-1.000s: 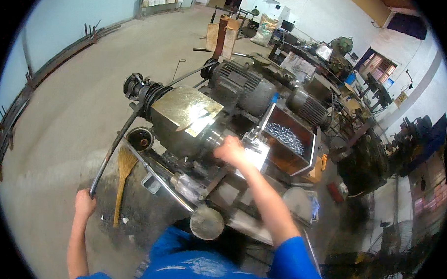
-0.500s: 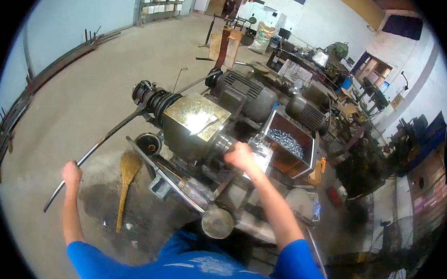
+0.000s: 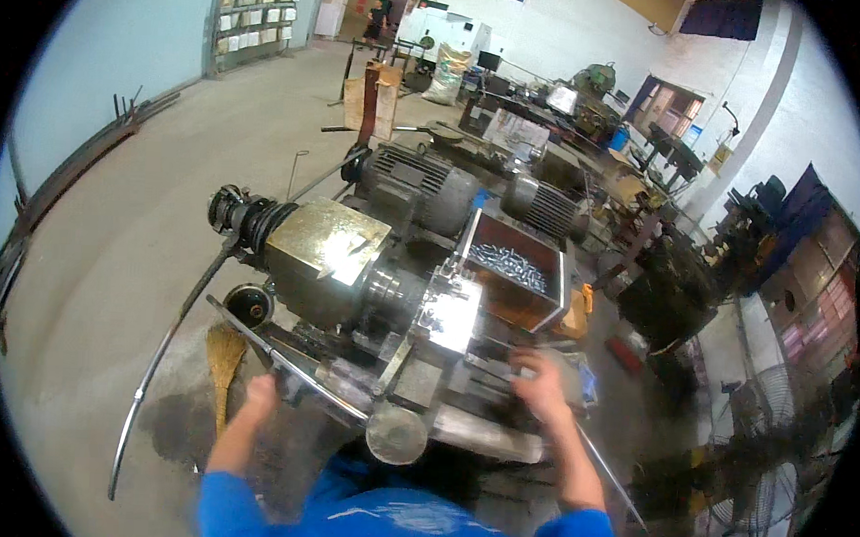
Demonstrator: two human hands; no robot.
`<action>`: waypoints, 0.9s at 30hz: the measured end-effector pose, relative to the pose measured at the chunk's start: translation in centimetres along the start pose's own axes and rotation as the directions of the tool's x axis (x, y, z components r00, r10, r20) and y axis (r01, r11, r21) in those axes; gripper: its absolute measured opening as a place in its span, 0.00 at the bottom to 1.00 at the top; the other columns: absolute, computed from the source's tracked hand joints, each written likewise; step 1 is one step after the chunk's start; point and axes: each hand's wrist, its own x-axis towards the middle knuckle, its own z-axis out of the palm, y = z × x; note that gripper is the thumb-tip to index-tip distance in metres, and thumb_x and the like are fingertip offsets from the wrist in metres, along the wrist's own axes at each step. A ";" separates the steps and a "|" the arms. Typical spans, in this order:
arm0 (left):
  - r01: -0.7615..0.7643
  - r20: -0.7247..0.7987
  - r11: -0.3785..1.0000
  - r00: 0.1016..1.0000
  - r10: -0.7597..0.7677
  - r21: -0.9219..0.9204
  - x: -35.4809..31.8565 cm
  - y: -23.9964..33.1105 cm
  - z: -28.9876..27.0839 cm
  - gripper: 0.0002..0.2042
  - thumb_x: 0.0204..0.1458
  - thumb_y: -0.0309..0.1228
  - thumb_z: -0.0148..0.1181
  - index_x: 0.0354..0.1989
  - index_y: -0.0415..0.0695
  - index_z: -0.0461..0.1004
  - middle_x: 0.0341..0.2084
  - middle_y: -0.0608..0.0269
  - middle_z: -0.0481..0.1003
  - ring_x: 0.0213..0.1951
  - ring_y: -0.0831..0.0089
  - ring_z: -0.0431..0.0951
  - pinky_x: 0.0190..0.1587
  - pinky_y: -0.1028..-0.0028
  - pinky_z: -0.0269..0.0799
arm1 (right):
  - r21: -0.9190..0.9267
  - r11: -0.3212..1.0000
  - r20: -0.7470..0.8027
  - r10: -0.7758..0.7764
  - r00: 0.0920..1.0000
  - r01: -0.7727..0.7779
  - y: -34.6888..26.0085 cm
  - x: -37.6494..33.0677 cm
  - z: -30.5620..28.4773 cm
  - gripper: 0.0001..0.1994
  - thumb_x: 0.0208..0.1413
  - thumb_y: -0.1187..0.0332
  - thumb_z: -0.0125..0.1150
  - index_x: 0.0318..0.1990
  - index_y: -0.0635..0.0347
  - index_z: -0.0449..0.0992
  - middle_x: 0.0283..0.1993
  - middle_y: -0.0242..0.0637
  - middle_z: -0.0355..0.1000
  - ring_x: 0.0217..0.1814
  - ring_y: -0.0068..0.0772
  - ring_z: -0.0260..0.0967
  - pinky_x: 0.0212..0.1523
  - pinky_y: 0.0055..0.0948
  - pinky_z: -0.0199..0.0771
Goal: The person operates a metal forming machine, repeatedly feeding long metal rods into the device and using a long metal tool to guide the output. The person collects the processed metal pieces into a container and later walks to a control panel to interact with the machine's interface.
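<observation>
My left hand, smeared by motion, hangs between the straw broom and the silver bar slanting across the lathe's front. Its fingers are hard to read. To the right, my right hand hovers past the carriage with curled fingers and thumb drawn together; anything between them is too blurred to make out. The lathe's headstock and its round chuck stand ahead of me, beside a shiny metal block. A long curved lever slopes down at the left, with no hand on it.
A box behind the carriage holds many small silver metal parts. Two electric motors sit behind the headstock, including a large grey one. A round metal disc lies close to my body. Farther back, a person is near the doorway.
My left hand has let go of the long lever and moved right. My right hand has left the chuck and come right and nearer. The view has shifted rightward.
</observation>
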 end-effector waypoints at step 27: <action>-0.035 -0.220 0.274 0.696 -0.683 -0.961 6.4 0.2 -9.4 0.13 0.42 0.28 0.53 0.34 0.32 0.66 0.23 0.55 0.72 0.28 0.60 0.71 0.34 0.67 0.65 | 0.227 0.493 -0.078 0.869 0.489 -0.840 5.5 -35.5 1.6 0.13 0.31 0.69 0.59 0.28 0.66 0.73 0.19 0.36 0.67 0.21 0.31 0.63 0.23 0.30 0.63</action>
